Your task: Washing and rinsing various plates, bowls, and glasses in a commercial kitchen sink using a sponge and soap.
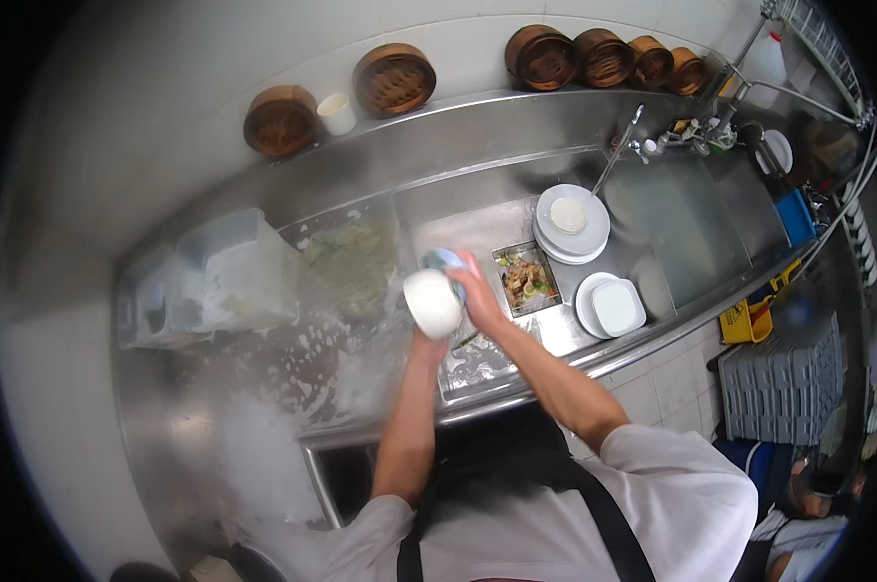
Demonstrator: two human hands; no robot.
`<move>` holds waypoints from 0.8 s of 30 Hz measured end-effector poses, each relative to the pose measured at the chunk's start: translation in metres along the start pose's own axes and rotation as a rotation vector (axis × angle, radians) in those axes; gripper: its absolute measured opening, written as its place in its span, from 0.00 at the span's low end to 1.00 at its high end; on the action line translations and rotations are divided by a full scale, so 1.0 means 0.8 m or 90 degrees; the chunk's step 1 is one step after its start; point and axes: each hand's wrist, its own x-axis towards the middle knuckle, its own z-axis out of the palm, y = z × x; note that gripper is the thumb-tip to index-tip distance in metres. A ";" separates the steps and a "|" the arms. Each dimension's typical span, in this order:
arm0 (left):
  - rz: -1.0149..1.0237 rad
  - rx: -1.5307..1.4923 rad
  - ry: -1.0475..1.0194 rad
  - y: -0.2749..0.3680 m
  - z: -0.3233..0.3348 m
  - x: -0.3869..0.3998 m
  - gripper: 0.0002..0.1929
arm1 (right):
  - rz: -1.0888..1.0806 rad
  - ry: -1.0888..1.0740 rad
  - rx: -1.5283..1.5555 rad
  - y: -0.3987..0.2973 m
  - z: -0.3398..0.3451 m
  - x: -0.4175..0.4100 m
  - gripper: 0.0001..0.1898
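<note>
A white bowl (pixel 433 304) is held over the left edge of the shallow sink basin, its rounded outside turned up towards me. My left hand (pixel 431 348) grips it from below, the fingers mostly hidden behind it. Against the bowl's far right side my right hand (pixel 475 286) presses a blue and green cloth or sponge (pixel 444 260), blurred by movement. To the right, a square drain basket (pixel 527 280) holds food scraps. Beyond it stand stacked white plates (pixel 548 218) with a small round dish (pixel 568 215) on top. Closer to me, a squarish white dish (pixel 619 308) rests on a plate (pixel 588 291).
Suds and a greenish wet patch (pixel 355 265) cover the steel counter, beside clear plastic tubs (pixel 242 269). Bamboo steamers (pixel 395 78) and a white cup (pixel 336 114) line the back ledge. A water-filled sink (pixel 689 225) and faucet (pixel 620 149) are at right; another person (pixel 802 542) is lower right.
</note>
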 end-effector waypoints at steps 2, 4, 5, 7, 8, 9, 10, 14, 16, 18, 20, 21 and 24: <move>0.048 0.126 0.127 -0.018 0.008 -0.003 0.14 | 0.000 0.102 -0.011 0.038 0.018 -0.067 0.26; 0.142 0.085 0.159 -0.042 0.001 -0.006 0.13 | -0.002 0.205 -0.026 0.022 0.015 -0.083 0.26; 0.148 0.088 0.169 -0.043 -0.005 -0.006 0.13 | -0.245 0.165 -0.259 0.004 0.002 -0.075 0.24; 0.162 0.346 0.091 -0.033 -0.020 -0.013 0.11 | -0.483 0.123 -0.491 -0.053 -0.018 -0.046 0.23; 0.063 0.525 0.078 -0.019 -0.028 -0.015 0.11 | -0.218 -0.032 -0.462 -0.089 -0.027 -0.016 0.22; 0.055 0.526 0.072 -0.019 -0.012 -0.016 0.11 | 0.050 -0.175 -0.418 -0.108 -0.041 0.002 0.20; 0.058 0.597 -0.005 -0.017 0.015 -0.018 0.11 | 0.059 -0.156 -0.420 -0.092 -0.063 0.010 0.20; 0.170 0.678 0.014 -0.038 0.086 -0.024 0.13 | 0.245 0.030 0.125 0.002 -0.109 0.007 0.17; 0.158 0.661 0.169 -0.057 0.055 -0.033 0.15 | 0.268 0.175 0.266 0.007 -0.100 -0.040 0.15; 0.091 0.673 0.156 -0.058 0.062 -0.024 0.15 | -0.013 0.215 -0.392 -0.033 -0.135 -0.070 0.17; 0.018 0.674 0.126 -0.077 0.091 -0.017 0.16 | -0.155 0.151 -0.573 -0.035 -0.161 -0.071 0.16; 0.016 0.676 0.105 -0.087 0.094 -0.004 0.16 | -0.302 0.049 -0.736 -0.039 -0.164 -0.070 0.16; 0.121 0.809 0.013 -0.111 0.101 0.047 0.16 | -0.024 -0.075 -0.880 -0.015 -0.163 -0.043 0.16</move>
